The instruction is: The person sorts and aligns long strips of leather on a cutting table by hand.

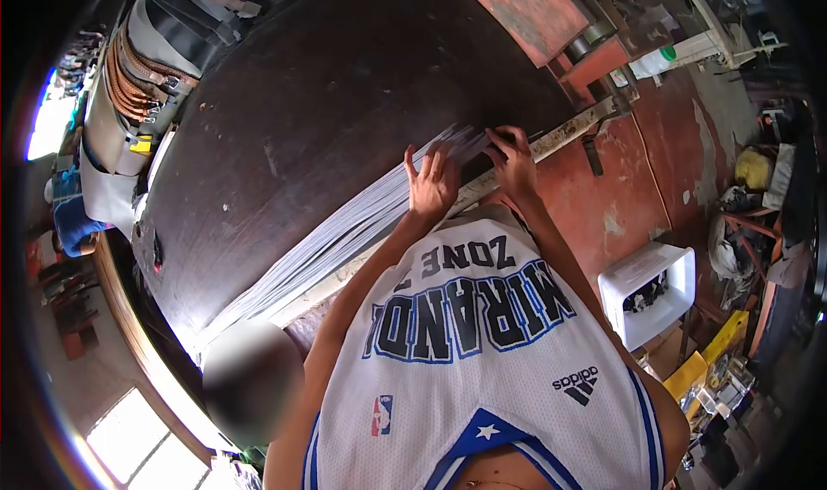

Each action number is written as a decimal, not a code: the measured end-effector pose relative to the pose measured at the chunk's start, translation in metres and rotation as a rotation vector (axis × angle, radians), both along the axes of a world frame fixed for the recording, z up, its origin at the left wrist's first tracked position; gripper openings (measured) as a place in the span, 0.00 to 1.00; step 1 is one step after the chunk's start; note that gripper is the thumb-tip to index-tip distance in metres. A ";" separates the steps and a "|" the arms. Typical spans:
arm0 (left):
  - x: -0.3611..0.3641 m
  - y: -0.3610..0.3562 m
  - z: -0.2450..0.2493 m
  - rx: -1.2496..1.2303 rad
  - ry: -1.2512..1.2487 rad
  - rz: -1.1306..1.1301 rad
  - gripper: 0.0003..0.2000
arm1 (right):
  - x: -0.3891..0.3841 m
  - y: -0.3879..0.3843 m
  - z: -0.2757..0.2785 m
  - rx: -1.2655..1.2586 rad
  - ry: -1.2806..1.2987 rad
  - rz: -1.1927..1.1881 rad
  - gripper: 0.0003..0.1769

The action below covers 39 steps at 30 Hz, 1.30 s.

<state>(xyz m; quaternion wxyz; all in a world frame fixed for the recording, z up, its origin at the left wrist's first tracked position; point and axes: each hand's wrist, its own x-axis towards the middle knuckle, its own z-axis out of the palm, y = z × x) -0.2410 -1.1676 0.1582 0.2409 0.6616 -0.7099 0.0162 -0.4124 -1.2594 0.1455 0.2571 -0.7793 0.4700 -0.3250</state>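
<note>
A long bundle of thin, pale grey strips (336, 227) lies along the near edge of the dark table (345, 77). My left hand (433, 184) rests on top of the bundle near its right end, thumb held apart from the fingers. Just to the right, my right hand (515, 163) has its fingers bent and pinched at the ends of the strips. Exactly how many strips are between those fingertips is hidden. The material of the strips cannot be made out for certain.
Brown belts (129, 81) with buckles hang at the table's far left. A red metal machine part (525, 12) stands at the back right. A white bin (676, 270) with dark scraps is on the right. A person in blue (77, 223) is at the left; a blurred head (254, 382) is nearby.
</note>
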 end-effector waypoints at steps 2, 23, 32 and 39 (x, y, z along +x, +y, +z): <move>0.002 0.000 0.001 0.003 0.005 -0.004 0.11 | 0.000 -0.001 -0.002 0.007 -0.009 -0.007 0.19; 0.005 0.001 -0.012 0.013 -0.049 0.010 0.23 | 0.008 -0.005 -0.003 0.010 0.004 -0.076 0.20; 0.005 0.001 -0.007 0.037 -0.067 0.011 0.26 | 0.010 -0.005 -0.002 0.045 0.030 -0.080 0.20; 0.005 0.004 -0.001 0.043 -0.066 -0.003 0.27 | 0.008 -0.003 -0.005 0.032 0.016 -0.057 0.20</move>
